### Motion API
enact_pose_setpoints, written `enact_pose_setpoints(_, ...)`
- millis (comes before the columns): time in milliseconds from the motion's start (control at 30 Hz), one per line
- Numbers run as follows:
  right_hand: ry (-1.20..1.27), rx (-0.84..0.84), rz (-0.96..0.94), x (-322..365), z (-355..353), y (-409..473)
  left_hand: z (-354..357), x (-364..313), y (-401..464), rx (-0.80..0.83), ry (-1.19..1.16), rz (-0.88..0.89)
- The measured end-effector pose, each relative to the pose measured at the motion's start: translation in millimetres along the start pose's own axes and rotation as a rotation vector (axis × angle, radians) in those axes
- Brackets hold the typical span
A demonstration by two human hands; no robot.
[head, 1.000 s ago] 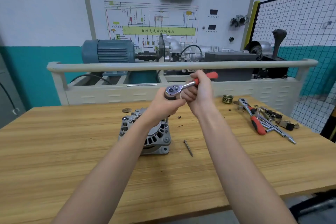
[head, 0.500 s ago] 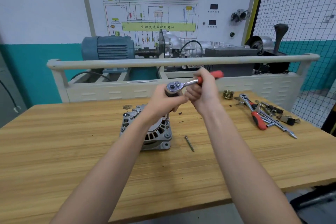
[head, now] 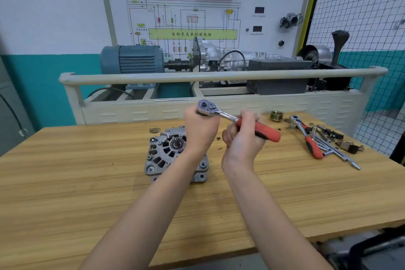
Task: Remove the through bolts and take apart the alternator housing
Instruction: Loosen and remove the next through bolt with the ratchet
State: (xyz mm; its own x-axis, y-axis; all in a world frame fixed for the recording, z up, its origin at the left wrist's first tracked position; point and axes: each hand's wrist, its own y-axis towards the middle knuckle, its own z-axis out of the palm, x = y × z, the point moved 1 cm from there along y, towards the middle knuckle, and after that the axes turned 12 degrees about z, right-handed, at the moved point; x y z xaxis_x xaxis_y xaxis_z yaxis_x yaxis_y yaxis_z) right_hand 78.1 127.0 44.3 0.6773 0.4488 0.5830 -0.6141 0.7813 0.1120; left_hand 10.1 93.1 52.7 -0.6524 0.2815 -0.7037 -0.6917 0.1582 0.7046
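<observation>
Red-handled ratchet (head: 232, 119) above the alternator (head: 168, 153).
My right hand (head: 243, 138) gripped its handle; my left hand (head: 200, 129) curled under its head.

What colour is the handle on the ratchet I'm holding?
Red with a dark section, on the ratchet handle in the right hand; head view.

Both forearms bare; no gloves, no sleeves.

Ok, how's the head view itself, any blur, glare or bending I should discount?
Head view: even indoor light, soft shadows. The ratchet, both hands and the alternator read sharp. Wide-angle distortion bows the guard rail and stretches the forearms. Bottom-right corner is smeared. Mild shine on the ratchet head only.
</observation>
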Motion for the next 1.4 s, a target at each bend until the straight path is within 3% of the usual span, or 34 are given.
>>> enact_pose_setpoints(133, -0.039, 0.004, 0.075, 7, 4, 12, -3, -2, -1, 0.039, 0.004, 0.007)
enact_pose_setpoints(200, -0.108, 0.021, 0.209, 19, 9, 32, -8, -6, 0, 0.173, 0.058, 0.052)
enact_pose_setpoints(300, -0.279, 0.235, 0.463, 37, 24, 61, -15, -11, 6, 0.425, 0.146, 0.064)
enact_pose_setpoints(400, -0.361, 0.358, 0.566, 40, 36, 72, -16, -14, 13, 0.588, 0.022, -0.039)
enact_pose_setpoints(467, -0.323, 0.304, 0.542, 36, 38, 69, -15, -12, 14, 0.561, -0.066, -0.084)
enact_pose_setpoints(567, -0.180, 0.135, 0.345, 24, 24, 51, -17, -5, 13, 0.495, -0.119, -0.075)
enact_pose_setpoints(667, -0.048, -0.023, 0.100, 8, 5, 18, -11, -3, 11, 0.310, -0.061, -0.036)
enact_pose_setpoints(767, 0.013, -0.041, -0.046, -2, -4, -6, 0, 1, 2, 0.106, 0.018, 0.009)
enact_pose_setpoints(867, 0.009, -0.043, 0.003, 4, -3, 0, 3, 2, 0, 0.089, 0.025, 0.022)
enact_pose_setpoints(967, -0.099, 0.003, 0.184, 22, 5, 27, -5, -2, 6, 0.246, 0.014, 0.024)
enact_pose_setpoints(1100, -0.370, 0.304, 0.487, 42, 27, 64, -19, -6, 14, 0.531, 0.011, 0.026)
enact_pose_setpoints(1167, -0.411, 0.395, 0.548, 43, 35, 72, -18, -7, 16, 0.595, -0.028, -0.019)
enact_pose_setpoints(1267, -0.360, 0.323, 0.514, 38, 37, 70, -16, -2, 19, 0.528, -0.112, -0.075)
enact_pose_setpoints(1400, -0.127, 0.047, 0.232, 18, 17, 37, -12, 3, 15, 0.306, -0.086, -0.039)
